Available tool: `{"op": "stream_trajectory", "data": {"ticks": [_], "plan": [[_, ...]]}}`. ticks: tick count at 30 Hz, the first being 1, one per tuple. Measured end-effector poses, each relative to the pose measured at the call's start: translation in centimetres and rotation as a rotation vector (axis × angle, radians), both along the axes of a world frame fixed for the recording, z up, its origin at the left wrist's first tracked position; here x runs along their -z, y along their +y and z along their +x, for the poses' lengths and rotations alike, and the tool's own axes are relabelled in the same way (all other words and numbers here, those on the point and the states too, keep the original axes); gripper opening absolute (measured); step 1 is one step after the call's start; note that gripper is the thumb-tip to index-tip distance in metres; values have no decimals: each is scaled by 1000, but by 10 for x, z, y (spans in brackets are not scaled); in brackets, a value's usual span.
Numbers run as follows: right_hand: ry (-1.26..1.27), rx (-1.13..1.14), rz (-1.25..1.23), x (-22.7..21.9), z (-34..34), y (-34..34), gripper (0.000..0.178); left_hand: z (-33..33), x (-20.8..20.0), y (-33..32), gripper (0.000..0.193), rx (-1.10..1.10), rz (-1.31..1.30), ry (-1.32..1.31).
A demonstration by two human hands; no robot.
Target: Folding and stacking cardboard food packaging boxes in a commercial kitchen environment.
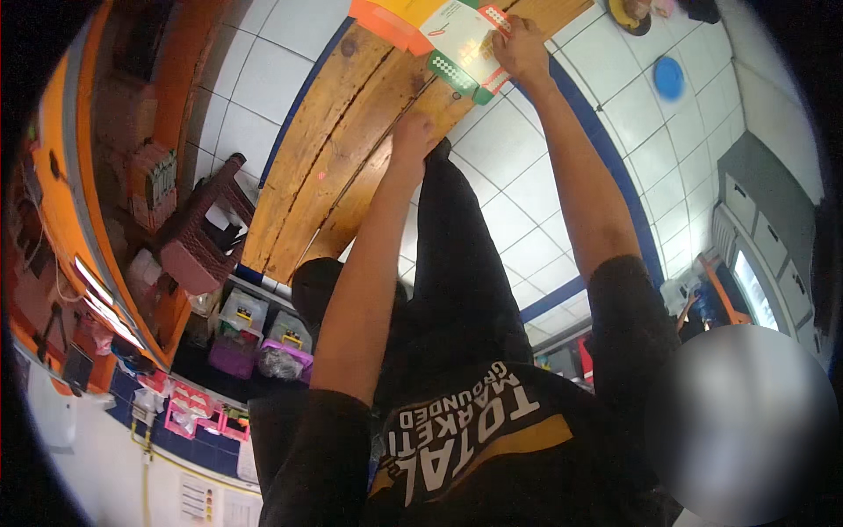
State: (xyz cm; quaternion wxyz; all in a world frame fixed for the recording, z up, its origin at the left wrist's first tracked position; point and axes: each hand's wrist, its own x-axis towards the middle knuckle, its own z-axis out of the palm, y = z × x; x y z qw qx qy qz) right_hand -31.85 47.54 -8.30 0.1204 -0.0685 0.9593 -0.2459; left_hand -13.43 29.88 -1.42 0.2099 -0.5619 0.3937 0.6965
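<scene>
A flattened cardboard box [461, 44], white with green, red and orange panels and flaps, lies on the wooden plank table [356, 110] at the top of the view. My right hand [524, 51] is at its right side, with the fingers closed on the red-edged flap. Lower and to the left, my left hand [413, 138] is above the planks, apart from the box. It is curled into a fist and slightly blurred. Whatever it may hold is hidden.
A brown plastic stool [198, 241] stands left of the table. Plastic bins with purple parts [235, 351] are at the lower left. A blue round object [668, 79] lies on the white tiled floor [606, 66] to the right. Grey cabinets [764, 228] line the right side.
</scene>
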Motion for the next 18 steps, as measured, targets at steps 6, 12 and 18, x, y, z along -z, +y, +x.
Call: {"op": "stream_trajectory", "data": {"ticks": [6,12,18], "plan": [[248,13,-79,-10,18,-32,38,-74,70,3,29,185,-317,37],[-266,203,-194,-1,66,12,43,-65,38,20,44,433,-291,-103],[-310,284,-303,-74,125,-49,28,-69,-4,-38,54,315,53,282]]}}
